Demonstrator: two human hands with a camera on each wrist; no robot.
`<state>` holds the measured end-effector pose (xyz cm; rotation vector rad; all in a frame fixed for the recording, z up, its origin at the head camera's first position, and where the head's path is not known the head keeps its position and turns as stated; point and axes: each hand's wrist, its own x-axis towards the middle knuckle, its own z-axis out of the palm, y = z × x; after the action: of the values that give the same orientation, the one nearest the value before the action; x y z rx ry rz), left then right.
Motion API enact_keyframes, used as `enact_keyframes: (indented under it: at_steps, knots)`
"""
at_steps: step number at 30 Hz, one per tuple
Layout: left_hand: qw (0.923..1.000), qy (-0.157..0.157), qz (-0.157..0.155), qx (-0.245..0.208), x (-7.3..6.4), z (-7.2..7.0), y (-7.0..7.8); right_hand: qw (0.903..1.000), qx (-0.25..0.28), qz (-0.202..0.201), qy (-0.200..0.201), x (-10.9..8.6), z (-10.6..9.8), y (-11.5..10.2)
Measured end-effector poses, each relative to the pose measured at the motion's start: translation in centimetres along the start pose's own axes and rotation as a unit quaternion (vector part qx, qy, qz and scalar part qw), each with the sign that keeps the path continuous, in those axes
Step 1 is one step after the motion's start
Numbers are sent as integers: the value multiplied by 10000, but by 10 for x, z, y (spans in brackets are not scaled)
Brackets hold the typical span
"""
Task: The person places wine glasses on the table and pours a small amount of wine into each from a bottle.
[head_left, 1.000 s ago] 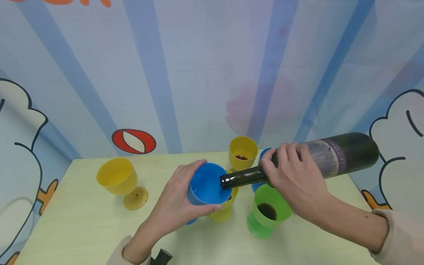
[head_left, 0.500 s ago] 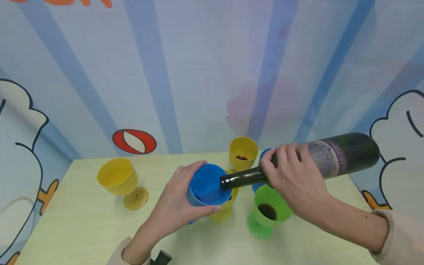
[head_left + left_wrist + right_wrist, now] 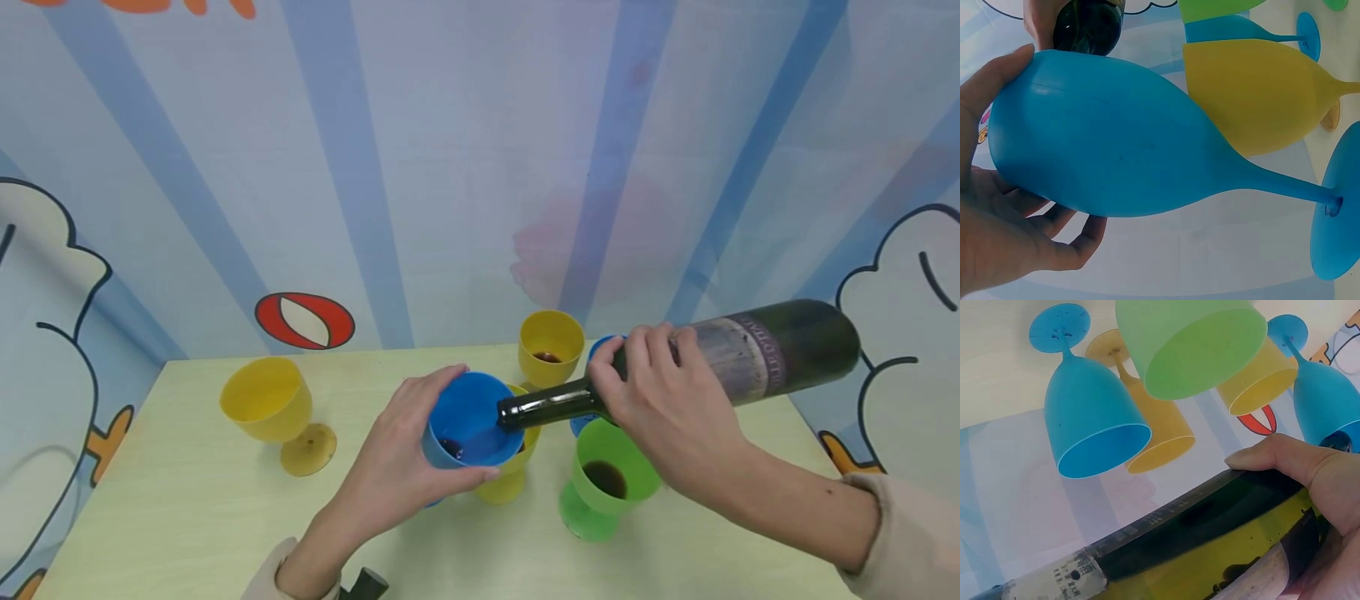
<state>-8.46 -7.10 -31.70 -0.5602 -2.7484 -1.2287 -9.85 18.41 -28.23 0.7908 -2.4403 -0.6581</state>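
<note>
My left hand (image 3: 397,454) grips a blue plastic goblet (image 3: 480,400) by its bowl, thumb and fingers spread round the rim. In the left wrist view the goblet's stem and round foot (image 3: 1335,212) show at the right. A little dark liquid (image 3: 452,448) lies in its bottom. My right hand (image 3: 667,408) is wrapped round the neck and shoulder of a dark green wine bottle (image 3: 750,354), tilted with its mouth just over the goblet's right rim. In the right wrist view the bottle's label (image 3: 1054,578) and greenish-yellow glass show.
A green goblet (image 3: 588,517) with dark liquid stands below the bottle. A yellow goblet (image 3: 502,485) is partly hidden behind the blue one. Another yellow goblet (image 3: 551,329) holds liquid at the back; a blue goblet (image 3: 1094,419) stands nearby. One more yellow goblet (image 3: 266,400) stands alone at left.
Dark liquid has run down the inside of the blue goblet and gathered at its bottom. Both hands and the bottle have hardly moved.
</note>
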Motion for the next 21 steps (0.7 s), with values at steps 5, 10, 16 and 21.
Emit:
enact_keyframes:
  at_steps: [5, 10, 16, 21]
  knots:
    - [10000, -23, 2, 10, 0, 1, 0, 10000, -22, -10, 24, 0, 1, 0]
    - [10000, -16, 24, 50, 1, 1, 1, 10000, 1, -10, 64, -1, 2, 1]
    - [9999, -23, 46, 102, 1, 2, 1, 9999, 30, -22, 153, -1, 4, 2]
    - [9999, -50, -4, 108, 2, 2, 2, 9999, 23, -36, 155, -2, 4, 2]
